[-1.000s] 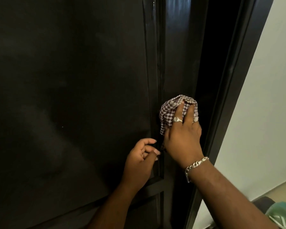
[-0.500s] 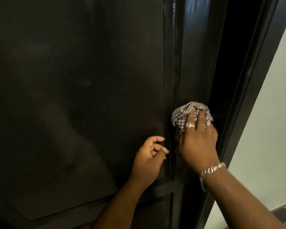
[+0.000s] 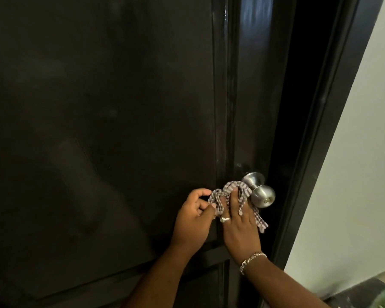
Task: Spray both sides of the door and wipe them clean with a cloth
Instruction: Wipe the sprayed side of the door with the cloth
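Since half a second ago your right hand [image 3: 238, 221] has dropped with the crumpled checked cloth [image 3: 233, 194] from higher on the dark glossy panelled door [image 3: 98, 130] to just left of a round brushed-metal doorknob [image 3: 261, 195], which has come into sight low and right of centre in the frame. Your left hand [image 3: 192, 221] has closed in and now meets the cloth too. Your right hand lies over the cloth with fingers spread and fairly straight, pressing it against the door's vertical stile; checked folds bunch up between the fingers and a loose tail hangs out on the hand's right side, below the knob. A silver ring [image 3: 225, 219] and a chain bracelet [image 3: 251, 262] show on that hand and wrist. Your left hand, immediately left of the right, has its fingers curled, the fingertips pinching the cloth's left edge. A pale wall [image 3: 353, 174] fills the right of the frame beyond the dark door frame [image 3: 320, 130].
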